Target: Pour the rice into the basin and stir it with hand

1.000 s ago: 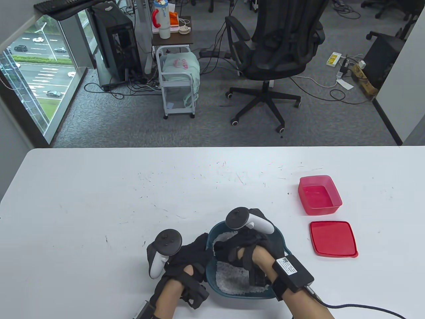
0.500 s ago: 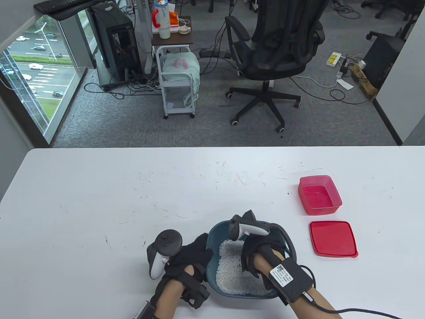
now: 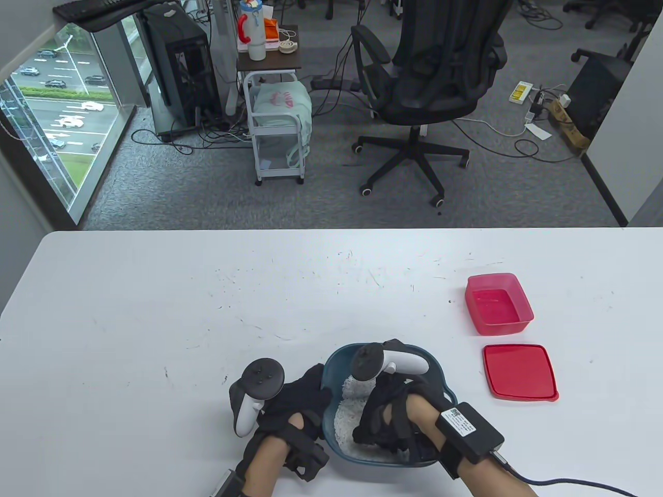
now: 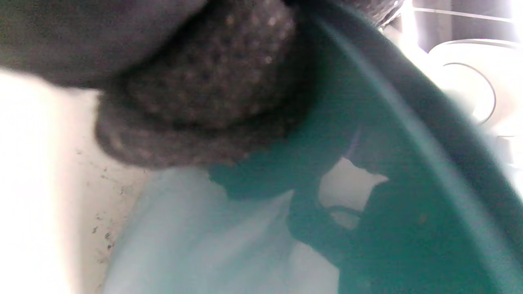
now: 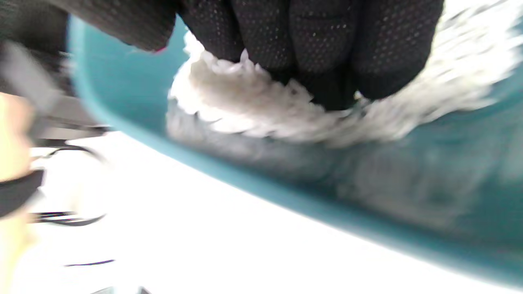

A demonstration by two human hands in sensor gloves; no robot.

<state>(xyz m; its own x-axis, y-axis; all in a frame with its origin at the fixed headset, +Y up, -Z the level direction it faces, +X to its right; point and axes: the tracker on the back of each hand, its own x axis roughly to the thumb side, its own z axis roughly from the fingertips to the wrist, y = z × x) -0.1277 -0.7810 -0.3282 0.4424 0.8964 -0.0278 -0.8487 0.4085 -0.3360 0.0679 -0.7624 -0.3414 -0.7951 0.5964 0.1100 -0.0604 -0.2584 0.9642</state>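
Note:
A teal basin (image 3: pixel 334 437) stands near the table's front edge with white rice (image 3: pixel 348 409) heaped in it. My left hand (image 3: pixel 308 389) grips the basin's left rim; in the left wrist view its gloved fingers (image 4: pixel 204 102) lie against the basin's wall (image 4: pixel 408 171). My right hand (image 3: pixel 375 422) is inside the basin, palm down, over the rice. Close up, its fingertips (image 5: pixel 310 53) dig into the rice (image 5: pixel 245 106) next to the basin's wall (image 5: pixel 122 94). That view is blurred by motion.
An empty red container (image 3: pixel 498 303) sits to the right of the basin, with its red lid (image 3: pixel 519 371) flat on the table in front of it. A cable trails from my right wrist off the front edge. An office chair and a cart stand beyond the table.
My right hand has swept through the rice, from the basin's left side to its right side and back toward the near left. The rice has shifted. My left hand has not moved.

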